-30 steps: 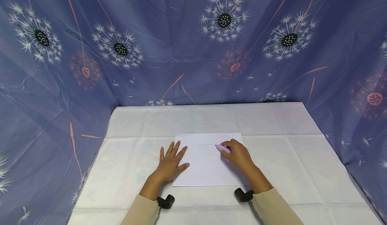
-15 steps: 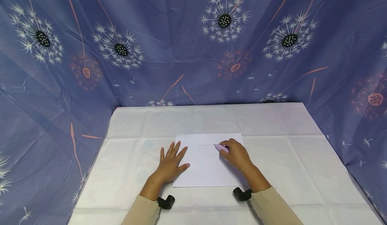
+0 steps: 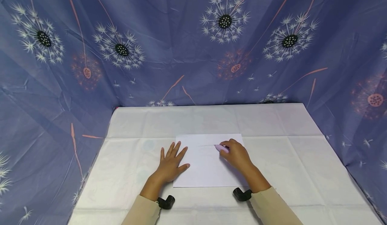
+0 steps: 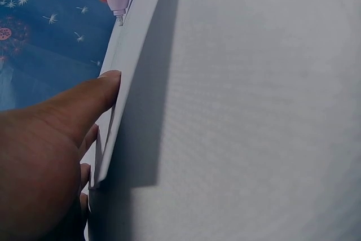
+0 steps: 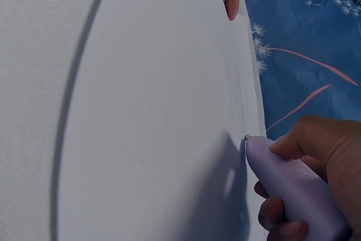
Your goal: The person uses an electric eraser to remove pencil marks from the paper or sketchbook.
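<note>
A white sheet of paper (image 3: pixel 202 171) lies on the white-covered table in the head view. My left hand (image 3: pixel 170 166) rests on its left edge with fingers spread. In the left wrist view, the thumb (image 4: pixel 107 86) presses near the paper's edge. My right hand (image 3: pixel 239 156) grips a thick lilac pen-like tool (image 5: pixel 293 187) with a small narrow tip; its exact kind I cannot tell. That tip meets the upper right part of the paper, at the end of a thin, faint line (image 5: pixel 241 103). Fainter marks run beside the line in the right wrist view.
White creased cloth (image 3: pixel 290 171) covers the table. Behind and at both sides hangs a blue curtain (image 3: pixel 178 40) printed with dandelions. Black devices (image 3: pixel 166 202) are strapped at both wrists, below beige sleeves (image 3: pixel 275 206).
My right hand has shifted slightly left with the lilac tool, then stays about there. The left hand keeps its place on the paper.
</note>
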Motion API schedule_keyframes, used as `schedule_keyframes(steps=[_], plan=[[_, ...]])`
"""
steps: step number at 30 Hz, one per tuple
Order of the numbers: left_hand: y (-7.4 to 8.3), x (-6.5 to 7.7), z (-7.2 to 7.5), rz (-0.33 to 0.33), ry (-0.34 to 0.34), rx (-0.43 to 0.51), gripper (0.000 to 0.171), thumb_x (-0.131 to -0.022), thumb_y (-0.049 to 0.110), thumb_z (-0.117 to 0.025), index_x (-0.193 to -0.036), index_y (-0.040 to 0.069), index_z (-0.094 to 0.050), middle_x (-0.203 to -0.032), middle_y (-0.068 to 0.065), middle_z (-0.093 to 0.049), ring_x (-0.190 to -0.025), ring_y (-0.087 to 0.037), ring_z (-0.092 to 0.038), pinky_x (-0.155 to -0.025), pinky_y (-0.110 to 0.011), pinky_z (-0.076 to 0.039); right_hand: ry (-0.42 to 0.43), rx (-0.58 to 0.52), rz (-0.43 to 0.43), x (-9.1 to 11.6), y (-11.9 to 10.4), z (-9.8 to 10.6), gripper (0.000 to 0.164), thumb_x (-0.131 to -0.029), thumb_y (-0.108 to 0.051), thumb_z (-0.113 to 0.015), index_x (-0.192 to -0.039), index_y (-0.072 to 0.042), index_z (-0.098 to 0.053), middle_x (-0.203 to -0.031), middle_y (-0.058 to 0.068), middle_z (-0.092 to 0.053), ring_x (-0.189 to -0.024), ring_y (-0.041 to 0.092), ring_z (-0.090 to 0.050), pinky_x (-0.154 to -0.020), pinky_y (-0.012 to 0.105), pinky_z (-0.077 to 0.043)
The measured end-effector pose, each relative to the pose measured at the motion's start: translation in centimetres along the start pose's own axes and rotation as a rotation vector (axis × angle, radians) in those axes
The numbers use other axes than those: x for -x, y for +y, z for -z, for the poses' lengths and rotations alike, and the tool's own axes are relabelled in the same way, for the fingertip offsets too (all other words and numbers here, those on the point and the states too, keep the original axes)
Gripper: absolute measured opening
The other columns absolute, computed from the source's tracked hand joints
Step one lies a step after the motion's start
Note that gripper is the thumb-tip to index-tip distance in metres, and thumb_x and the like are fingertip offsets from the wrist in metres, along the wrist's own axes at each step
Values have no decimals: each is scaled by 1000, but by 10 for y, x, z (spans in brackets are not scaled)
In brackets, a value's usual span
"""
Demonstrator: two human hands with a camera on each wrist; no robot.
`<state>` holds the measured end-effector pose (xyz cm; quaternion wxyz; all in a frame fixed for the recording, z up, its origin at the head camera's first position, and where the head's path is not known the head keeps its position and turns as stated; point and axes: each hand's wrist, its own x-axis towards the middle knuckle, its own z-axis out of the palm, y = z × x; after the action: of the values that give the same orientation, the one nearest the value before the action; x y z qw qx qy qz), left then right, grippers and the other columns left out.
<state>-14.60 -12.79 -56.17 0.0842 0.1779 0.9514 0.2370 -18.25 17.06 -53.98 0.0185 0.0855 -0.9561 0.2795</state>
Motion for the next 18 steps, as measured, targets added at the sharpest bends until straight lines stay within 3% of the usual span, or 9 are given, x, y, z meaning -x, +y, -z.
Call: schedule_keyframes(steps=[18], plan=[[1, 0, 0, 0, 3, 11, 69, -100, 49, -57, -158, 19, -37, -171, -13, -16, -159, -39, -6, -119, -72, 4, -10, 1, 1, -1, -2, 0, 26, -85, -18, -77, -110, -12, -78, -85, 3, -65, -67, 14, -49, -62, 30, -41]])
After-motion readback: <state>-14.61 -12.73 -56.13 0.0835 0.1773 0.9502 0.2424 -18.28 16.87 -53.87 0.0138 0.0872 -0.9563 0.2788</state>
